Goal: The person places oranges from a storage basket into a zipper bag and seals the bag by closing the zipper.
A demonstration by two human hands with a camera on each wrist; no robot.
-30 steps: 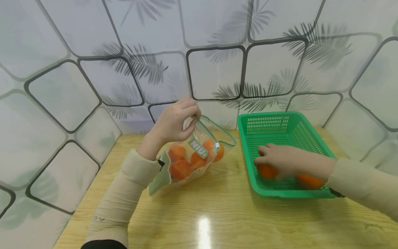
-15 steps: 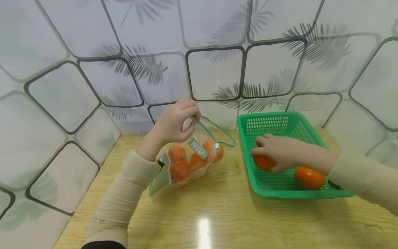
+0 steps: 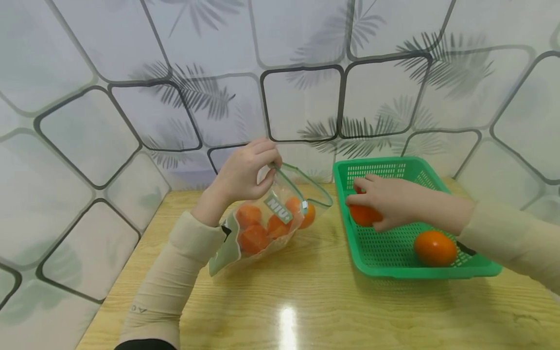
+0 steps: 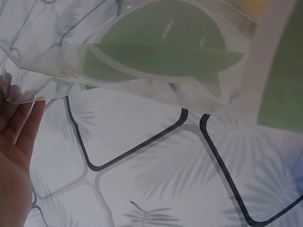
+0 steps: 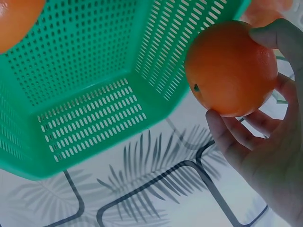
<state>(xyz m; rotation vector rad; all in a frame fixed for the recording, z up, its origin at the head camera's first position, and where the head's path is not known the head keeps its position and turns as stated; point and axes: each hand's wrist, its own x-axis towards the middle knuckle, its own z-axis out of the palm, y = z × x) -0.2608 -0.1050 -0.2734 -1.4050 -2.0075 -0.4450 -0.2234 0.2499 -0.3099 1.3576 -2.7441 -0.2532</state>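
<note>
My left hand (image 3: 249, 170) pinches the top edge of a clear zip bag (image 3: 279, 208) with a green slider rim, holding its mouth apart. Several oranges show through the bag's side. In the left wrist view the fingers (image 4: 23, 125) grip the bag's thin film. Over the left side of a green plastic basket (image 3: 350, 245), my right hand (image 3: 389, 199) holds an orange (image 5: 232, 68), thumb on one side and fingers on the other. A second orange (image 3: 435, 248) lies in the basket's near right part.
Both bag and basket stand on a light wooden table (image 3: 262, 301), the bag to the left of the basket. A patterned wall covering (image 3: 302, 104) rises close behind them and along both sides.
My right hand has lifted the orange from the basket's near part, up and toward the left rim. The second orange has come into fuller view. The left hand and bag stay put.
</note>
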